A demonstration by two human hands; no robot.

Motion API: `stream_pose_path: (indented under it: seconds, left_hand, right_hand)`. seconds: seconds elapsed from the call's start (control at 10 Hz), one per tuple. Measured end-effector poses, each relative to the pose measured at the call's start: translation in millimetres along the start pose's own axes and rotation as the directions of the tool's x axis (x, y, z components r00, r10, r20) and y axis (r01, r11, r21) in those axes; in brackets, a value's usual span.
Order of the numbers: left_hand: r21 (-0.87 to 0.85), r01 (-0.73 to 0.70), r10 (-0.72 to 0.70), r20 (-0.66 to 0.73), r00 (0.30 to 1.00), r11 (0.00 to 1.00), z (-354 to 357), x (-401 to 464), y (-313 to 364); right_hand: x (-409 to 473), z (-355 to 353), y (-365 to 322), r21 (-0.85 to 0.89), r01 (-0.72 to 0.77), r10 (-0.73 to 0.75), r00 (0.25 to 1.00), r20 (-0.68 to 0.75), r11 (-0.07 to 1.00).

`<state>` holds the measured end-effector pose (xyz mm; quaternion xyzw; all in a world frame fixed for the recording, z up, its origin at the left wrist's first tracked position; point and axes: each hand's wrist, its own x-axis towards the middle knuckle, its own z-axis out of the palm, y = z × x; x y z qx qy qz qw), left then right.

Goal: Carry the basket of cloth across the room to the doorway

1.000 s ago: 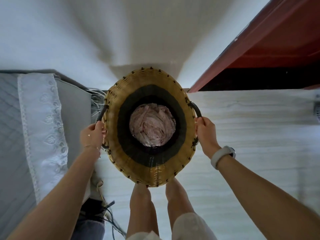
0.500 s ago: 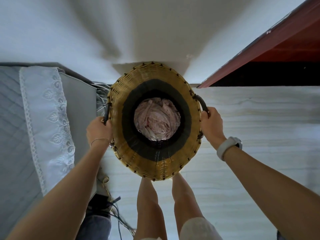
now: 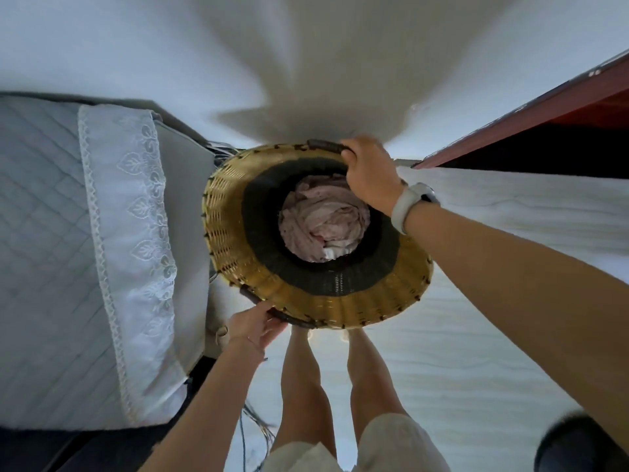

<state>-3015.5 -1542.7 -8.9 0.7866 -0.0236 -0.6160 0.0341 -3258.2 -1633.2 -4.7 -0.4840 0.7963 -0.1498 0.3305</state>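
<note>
You turn the wicker basket point(image 3: 316, 267) about a quarter turn: a second ago its handles sat to either side; now one lies far, one near. Judged: you are swinging toward the doorway, carry under way. Your right hand point(image 3: 369, 173) reaches over the pink cloth point(image 3: 323, 223), fingers point(image 3: 354, 155) closed round the far handle. Your left hand point(image 3: 253, 327) cups the near handle from below, fingers partly curled. Basket is held over the floor point(image 3: 493, 335), beside the bed point(image 3: 85, 250).
</note>
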Motion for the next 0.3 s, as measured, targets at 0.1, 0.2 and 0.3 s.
stream_pose_path:
  seconds: [0.1, 0.2, 0.3]
  left_hand:
    - [-0.139, 0.044, -0.036, 0.059, 0.998, 0.989, 14, -6, -2]
    - [-0.208, 0.058, -0.028, 0.14, 0.99, 0.976, 36, -14, 1]
    - [-0.163, 0.042, -0.028, 0.091, 0.996, 0.986, 48, -9, 8]
  right_hand:
    - [17, 3, -1, -0.046, 0.035, -0.034, 0.999, 0.021, 0.998]
    - [28, -4, 0, 0.031, 0.047, -0.048, 0.998, 0.043, 0.998]
    - [18, -7, 12, 0.032, 0.0, 0.003, 0.997, -0.082, 0.999]
